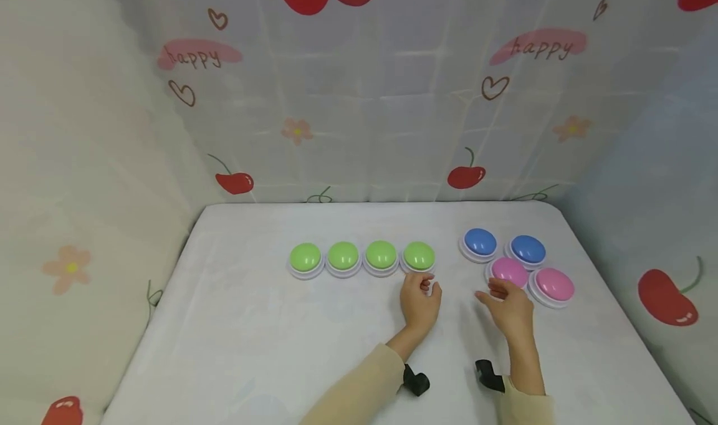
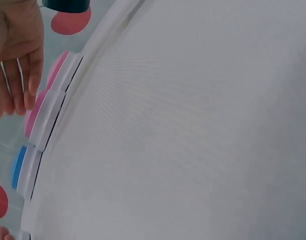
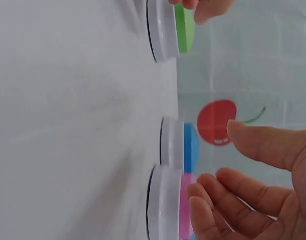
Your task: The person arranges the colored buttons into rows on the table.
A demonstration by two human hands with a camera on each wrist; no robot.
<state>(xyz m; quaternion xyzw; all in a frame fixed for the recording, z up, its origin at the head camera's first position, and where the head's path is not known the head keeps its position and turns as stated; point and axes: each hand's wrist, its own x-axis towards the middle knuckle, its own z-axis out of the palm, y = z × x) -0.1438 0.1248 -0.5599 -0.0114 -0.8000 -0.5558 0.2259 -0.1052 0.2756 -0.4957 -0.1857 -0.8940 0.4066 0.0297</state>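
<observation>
Several green dome buttons with white bases stand in a row, with the rightmost green button (image 1: 419, 256) nearest my left hand (image 1: 421, 303). That hand holds nothing; its loosely bent fingers are at the button's near edge. On the right, two blue buttons (image 1: 480, 242) stand behind two pink buttons (image 1: 555, 284). My right hand (image 1: 512, 310), also without anything in it, hovers with relaxed fingers by the left pink button (image 1: 509, 270) and overlaps its front. In the right wrist view, the thumb (image 3: 260, 145) is spread away from the curved fingers.
A white cloth covers the table (image 1: 269, 344). Behind it hangs a light curtain (image 1: 381, 132) printed with cherries, hearts and flowers, and similar sheets close in both sides. Dark straps (image 1: 416, 381) sit on both wrists, over beige sleeves.
</observation>
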